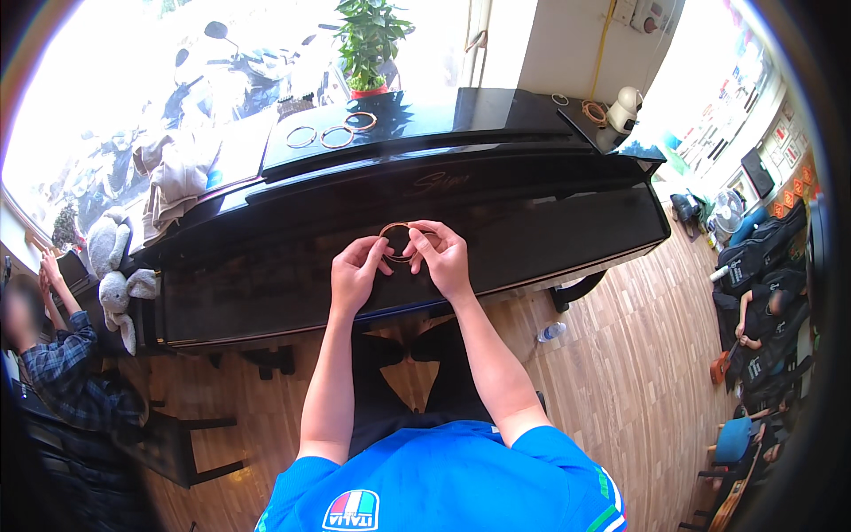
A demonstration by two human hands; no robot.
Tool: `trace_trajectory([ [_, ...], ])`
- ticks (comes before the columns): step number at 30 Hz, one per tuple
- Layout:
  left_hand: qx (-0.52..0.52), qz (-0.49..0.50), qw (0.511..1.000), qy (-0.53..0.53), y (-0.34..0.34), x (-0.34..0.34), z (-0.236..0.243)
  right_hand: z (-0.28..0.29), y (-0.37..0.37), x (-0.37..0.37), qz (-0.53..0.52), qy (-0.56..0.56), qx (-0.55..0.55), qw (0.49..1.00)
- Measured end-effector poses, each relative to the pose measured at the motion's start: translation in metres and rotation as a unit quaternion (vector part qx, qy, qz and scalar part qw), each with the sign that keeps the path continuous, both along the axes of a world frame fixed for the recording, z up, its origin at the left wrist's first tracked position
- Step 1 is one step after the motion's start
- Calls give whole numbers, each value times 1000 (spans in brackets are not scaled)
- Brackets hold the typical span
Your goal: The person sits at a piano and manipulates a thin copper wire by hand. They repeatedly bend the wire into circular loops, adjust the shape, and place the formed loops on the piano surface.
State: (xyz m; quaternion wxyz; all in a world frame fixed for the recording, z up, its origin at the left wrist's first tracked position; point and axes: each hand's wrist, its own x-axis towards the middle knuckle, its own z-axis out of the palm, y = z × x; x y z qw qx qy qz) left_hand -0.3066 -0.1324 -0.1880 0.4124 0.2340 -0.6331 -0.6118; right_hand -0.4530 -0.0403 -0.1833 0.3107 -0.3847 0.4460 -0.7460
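Between my hands, above the closed lid of a black upright piano (266,297), is a thin copper-coloured coil (395,223) that looks like a wound instrument string. My left hand (355,268) pinches its left side between thumb and fingers. The right side is gripped by my right hand (443,257), whose fingers curl around the rim. On top of the piano lie three similar rings: a pale one (301,128), a copper one (336,127) and another copper one (361,113) that overlaps its neighbour.
A potted plant (363,49) stands behind the piano top, with a white device (626,108) at its right end. A grey plush rabbit (111,266) and a person in a plaid shirt (66,359) are at left. A bottle (551,332) stands on the floor; people and instrument bags (767,244) line the right.
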Motion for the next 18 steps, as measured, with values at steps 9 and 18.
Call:
trace_trajectory([
  [9,15,35,999,1,-1,1,-1,-2,5,-10,83,-55,-64,993],
  [18,11,64,998,13,-4,2,-1,-12,-3,-12,-24,-40,-22,999],
])
